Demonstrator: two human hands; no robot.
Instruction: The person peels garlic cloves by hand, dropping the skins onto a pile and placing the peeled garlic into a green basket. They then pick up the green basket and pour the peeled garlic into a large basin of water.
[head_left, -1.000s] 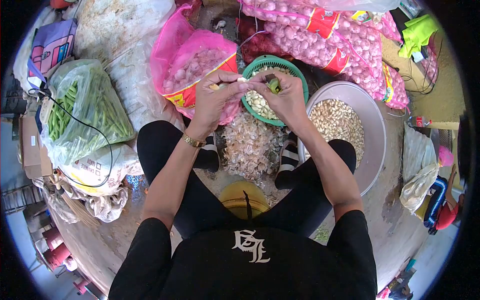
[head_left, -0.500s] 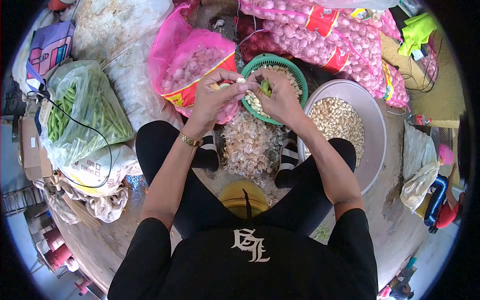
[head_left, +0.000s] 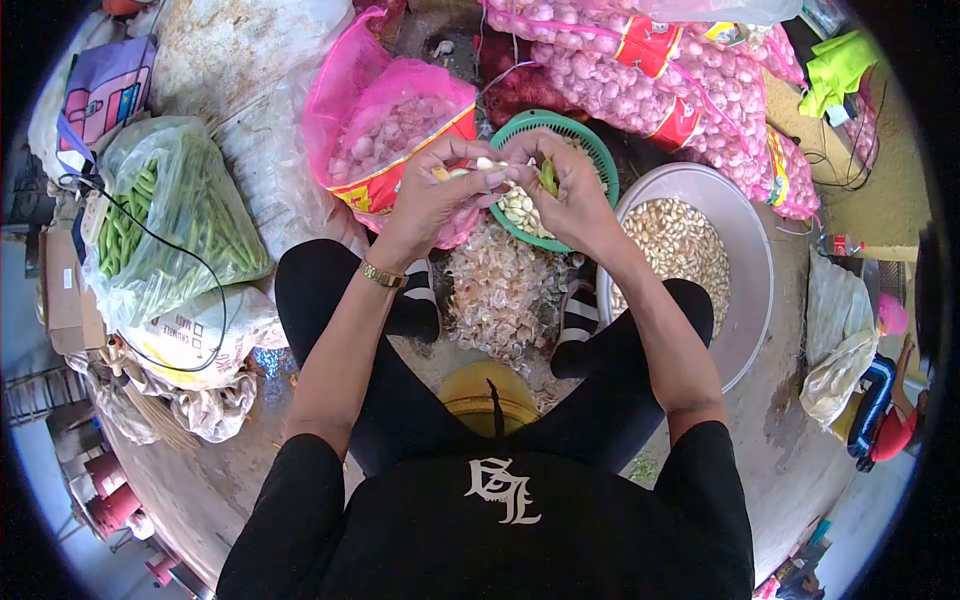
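Observation:
My left hand [head_left: 438,192] is closed in a pinch on a whitish garlic clove [head_left: 485,163], with more pale pieces against its palm. Close beside it, my right hand [head_left: 562,190] is closed, its fingertips meeting those of my left hand. A small green-handled tool [head_left: 548,177] shows between its thumb and fingers; its tip is too small to make out. Both hands are above the near left part of a green basket [head_left: 607,160] holding peeled cloves [head_left: 522,212]. Below lies a heap of papery garlic skins [head_left: 495,290] between my feet.
An open pink mesh bag of garlic [head_left: 390,135] stands left of the basket, full garlic bags [head_left: 690,85] behind. At right is a wide basin [head_left: 750,255] of cloves [head_left: 680,245]. A bag of green beans [head_left: 210,215] lies far left. Another person's red sleeve [head_left: 893,433] shows far right.
My right hand has shifted slightly to the right and its fingers have changed position around the green tool. More peeled cloves show in the basket. My left hand has hardly moved.

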